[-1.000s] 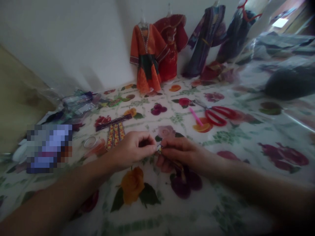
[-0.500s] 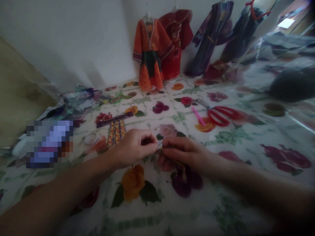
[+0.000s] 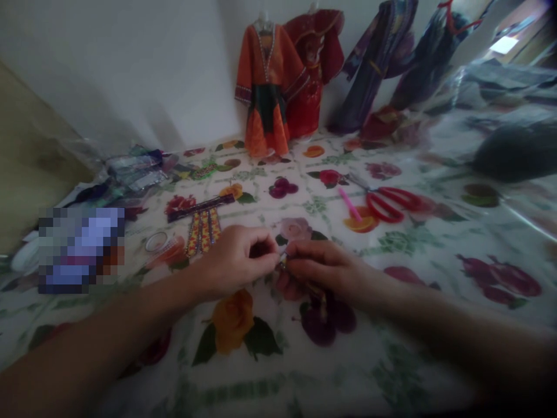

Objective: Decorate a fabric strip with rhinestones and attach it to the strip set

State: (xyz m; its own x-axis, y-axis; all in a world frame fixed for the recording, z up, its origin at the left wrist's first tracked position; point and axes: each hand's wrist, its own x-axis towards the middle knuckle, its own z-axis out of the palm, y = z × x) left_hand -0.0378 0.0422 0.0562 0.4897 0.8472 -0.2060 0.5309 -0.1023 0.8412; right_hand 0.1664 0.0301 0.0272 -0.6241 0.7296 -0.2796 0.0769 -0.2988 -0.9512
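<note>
My left hand [image 3: 243, 255] is closed in a pinch near the middle of the view, its fingertips meeting those of my right hand [image 3: 319, 264]. Between them is a small pale and yellowish piece [image 3: 284, 258], too small to make out. The fingers of my right hand are pressed together on it, and a thin patterned strip [image 3: 321, 299] hangs below that hand. Just behind my left hand lie several yellow-and-red trim strips [image 3: 203, 229], with a dark strip [image 3: 201, 208] across their far ends.
Red-handled scissors [image 3: 387, 203] and a pink pen-like stick [image 3: 349, 203] lie to the right on the floral tablecloth [image 3: 261, 380]. Small dresses [image 3: 265, 87] stand by the wall. Plastic-wrapped items [image 3: 134, 168] are at the left; a round dark object [image 3: 517, 151] is at the right.
The view has shifted slightly, so the table items appear a little further left. Both hands keep nearly the same pinching pose at the small piece.
</note>
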